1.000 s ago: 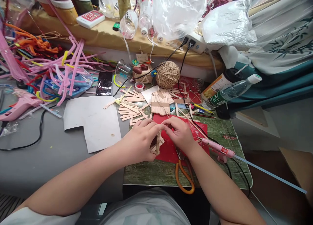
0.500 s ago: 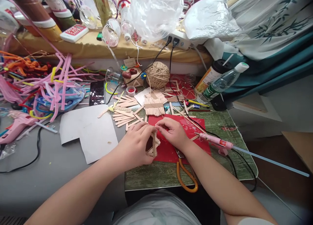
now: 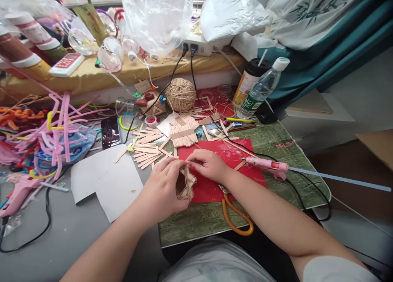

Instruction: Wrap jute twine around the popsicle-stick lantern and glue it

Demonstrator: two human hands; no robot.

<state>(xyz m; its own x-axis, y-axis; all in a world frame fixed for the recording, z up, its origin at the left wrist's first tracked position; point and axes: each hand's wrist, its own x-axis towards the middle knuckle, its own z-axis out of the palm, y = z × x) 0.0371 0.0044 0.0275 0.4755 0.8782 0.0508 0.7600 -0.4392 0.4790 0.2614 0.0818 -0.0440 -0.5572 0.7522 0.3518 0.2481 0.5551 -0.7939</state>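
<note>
My left hand (image 3: 164,188) is wrapped round a small box (image 3: 188,188) of wooden sticks with twine along its edges, tilted so its dark inside shows. At the box's top corner, the thumb and fingers of my right hand (image 3: 207,164) are pinched together; whatever is between them is too small to make out. Beneath both hands lies a red sheet (image 3: 227,188). Scissors with orange handles (image 3: 236,216) rest partly under my right forearm. A pink glue gun (image 3: 267,164) with a long clear glue stick lies just right of that forearm.
Loose craft sticks (image 3: 149,151) and a stick bundle (image 3: 183,136) lie beyond my hands, before a twine ball (image 3: 180,94). A water bottle (image 3: 260,89) and lidded cup (image 3: 250,79) stand at back right. White card (image 3: 107,179), pipe cleaners (image 3: 63,126) and another glue gun (image 3: 20,192) are leftward.
The camera view has turned, so the background sits further left. Both hands keep their hold at the box, with only a slight shift of the box.
</note>
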